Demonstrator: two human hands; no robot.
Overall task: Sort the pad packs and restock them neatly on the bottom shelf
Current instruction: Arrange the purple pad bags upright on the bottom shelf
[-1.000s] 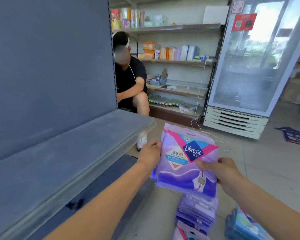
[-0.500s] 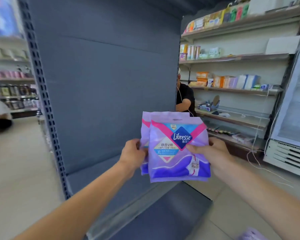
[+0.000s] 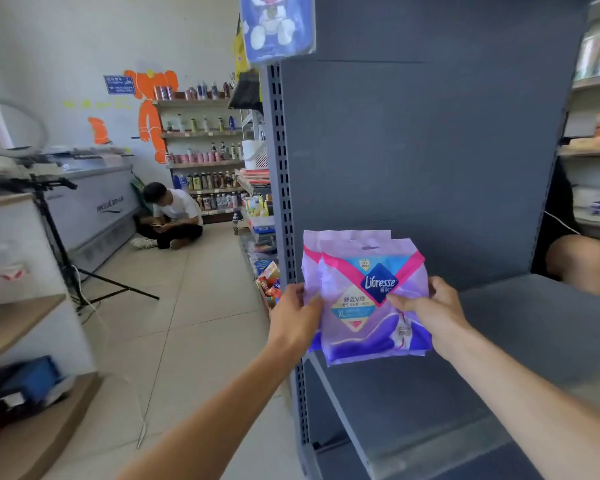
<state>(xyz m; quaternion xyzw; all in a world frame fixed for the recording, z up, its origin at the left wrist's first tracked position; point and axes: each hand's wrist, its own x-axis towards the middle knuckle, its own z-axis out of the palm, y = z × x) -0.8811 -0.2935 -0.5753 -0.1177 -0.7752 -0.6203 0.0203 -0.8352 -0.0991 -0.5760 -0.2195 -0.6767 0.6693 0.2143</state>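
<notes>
- Hands: both are closed on the load. The left hand wraps the left edge of the pad packs. The right hand pinches the right side, thumb across the printed face.
- Load: two purple packs, one behind the other, upright with the label facing me. The rear pack sits offset to the left and shows past the front one.
- Position: the packs hang in the air before the grey back panel, just beside the slotted upright. They are over the left end of the grey shelf board and touch nothing but my hands.
- Target: I take the darker deck under that board to be the bottom shelf. Most of it is hidden by the board.
- Step, as I judge it: bring the pair down and in.
- Doing it well: I square the rear pack behind the front one first, while both hands have hold.
- I drop below the board's front lip before pushing inward, so the top flaps do not snag.
- I seat the pair against the left end, standing with the label outward.
- Watch: the soft film packs may slump, so I release one hand at a time.
</notes>
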